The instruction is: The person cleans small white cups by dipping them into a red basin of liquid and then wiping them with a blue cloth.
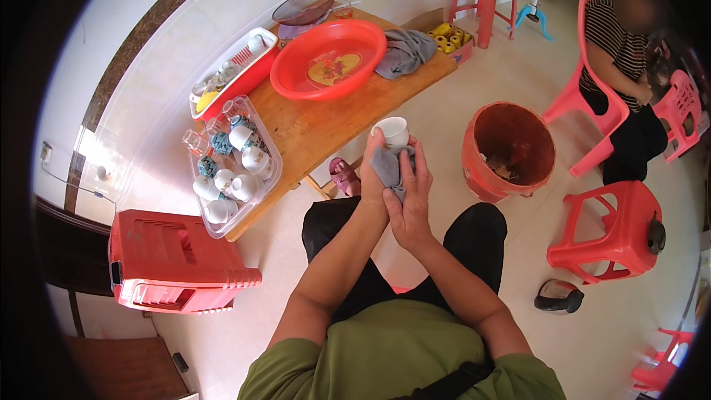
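Above my knees I hold a small white cup [392, 132], its open mouth facing up and away from me. My left hand [372, 178] grips the cup from its left side. In my right hand [412, 204] a grey cloth [389, 168] is bunched and pressed against the cup's lower side. The fingers partly cover both cup and cloth. To the left, on the wooden table [315, 137], a clear plastic tray [275, 152] holds several white cups, patterned cups and glasses, some lying on their sides.
A red basin [285, 81], a red-and-white rack [270, 43] and a grey cloth heap [407, 52] sit on the table. A red bucket [485, 178] stands right of my hands. Beyond are a red stool [611, 230], a kettle [559, 296] and a seated person [615, 52].
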`<act>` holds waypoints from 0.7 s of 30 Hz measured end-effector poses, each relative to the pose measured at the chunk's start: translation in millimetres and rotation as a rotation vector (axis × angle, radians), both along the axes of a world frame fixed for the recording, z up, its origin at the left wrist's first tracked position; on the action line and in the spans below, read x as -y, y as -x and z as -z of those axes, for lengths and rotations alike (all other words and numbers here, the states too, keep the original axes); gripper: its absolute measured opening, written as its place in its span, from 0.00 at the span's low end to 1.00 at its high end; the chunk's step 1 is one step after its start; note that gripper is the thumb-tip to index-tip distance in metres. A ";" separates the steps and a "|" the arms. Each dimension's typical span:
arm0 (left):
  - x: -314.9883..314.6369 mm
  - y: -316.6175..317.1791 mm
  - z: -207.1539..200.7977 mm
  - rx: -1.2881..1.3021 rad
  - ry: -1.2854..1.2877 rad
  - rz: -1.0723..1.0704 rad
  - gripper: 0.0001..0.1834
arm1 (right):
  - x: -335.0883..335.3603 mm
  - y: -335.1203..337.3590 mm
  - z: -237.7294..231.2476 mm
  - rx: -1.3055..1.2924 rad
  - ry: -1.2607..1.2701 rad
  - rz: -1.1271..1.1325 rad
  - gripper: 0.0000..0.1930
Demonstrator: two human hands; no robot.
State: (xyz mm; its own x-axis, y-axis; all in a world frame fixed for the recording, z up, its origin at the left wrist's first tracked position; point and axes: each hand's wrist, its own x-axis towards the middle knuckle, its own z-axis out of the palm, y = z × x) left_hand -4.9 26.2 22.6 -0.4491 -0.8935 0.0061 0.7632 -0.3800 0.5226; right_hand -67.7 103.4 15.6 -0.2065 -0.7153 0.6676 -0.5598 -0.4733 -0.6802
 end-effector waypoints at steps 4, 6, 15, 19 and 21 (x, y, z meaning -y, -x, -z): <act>-12.0 0.7 5.6 -0.028 -0.073 -0.042 0.23 | 5.3 -5.9 7.7 0.231 0.028 -0.012 0.26; -13.0 -6.7 13.9 -0.064 -0.046 -0.049 0.23 | 14.6 -7.1 9.9 0.360 0.027 -0.035 0.23; -45.6 -13.2 1.2 -0.101 0.050 0.162 0.26 | 30.5 48.5 16.3 1.115 -0.388 -0.063 0.13; -42.7 -36.5 2.5 0.195 0.270 0.263 0.35 | 16.3 64.6 2.0 1.029 -0.362 0.061 0.10; -40.0 -45.1 11.3 0.274 0.259 0.220 0.32 | 8.1 64.3 -10.1 0.760 -0.323 0.050 0.11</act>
